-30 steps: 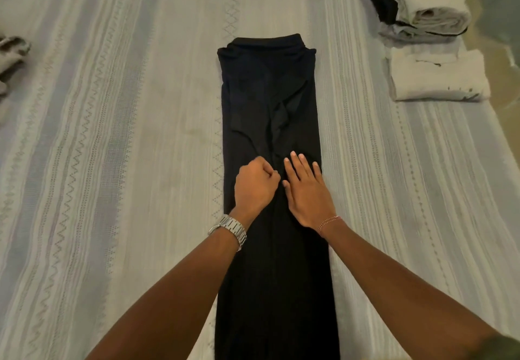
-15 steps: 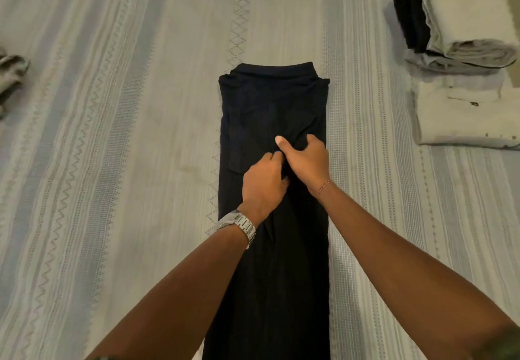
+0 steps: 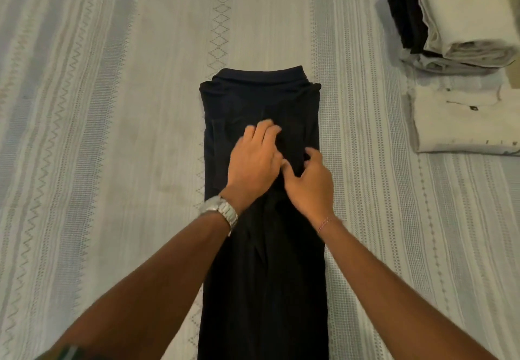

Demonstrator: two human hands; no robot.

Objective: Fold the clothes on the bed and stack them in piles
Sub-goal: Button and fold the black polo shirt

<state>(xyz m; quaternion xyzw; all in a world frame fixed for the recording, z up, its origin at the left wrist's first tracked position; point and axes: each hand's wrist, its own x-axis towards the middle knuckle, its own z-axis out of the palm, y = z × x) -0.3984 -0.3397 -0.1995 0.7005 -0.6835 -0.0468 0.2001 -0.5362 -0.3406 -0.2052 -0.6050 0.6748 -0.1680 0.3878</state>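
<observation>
head view: a long black garment (image 3: 261, 275) lies lengthwise on the striped bed (image 3: 112, 134). left hand (image 3: 254, 162) rests flat on it, fingers relaxed. right hand (image 3: 309, 185) pinches a fold of the fabric. folded piles (image 3: 461, 50) sit far right.

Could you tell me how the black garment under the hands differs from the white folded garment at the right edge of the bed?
The black garment is dark and lies as a long narrow strip, only partly folded; the white folded garment is pale and already a compact rectangle. The left hand and right hand rest on the black garment, while the white one lies untouched. Both lie flat on the striped bedspread.
</observation>
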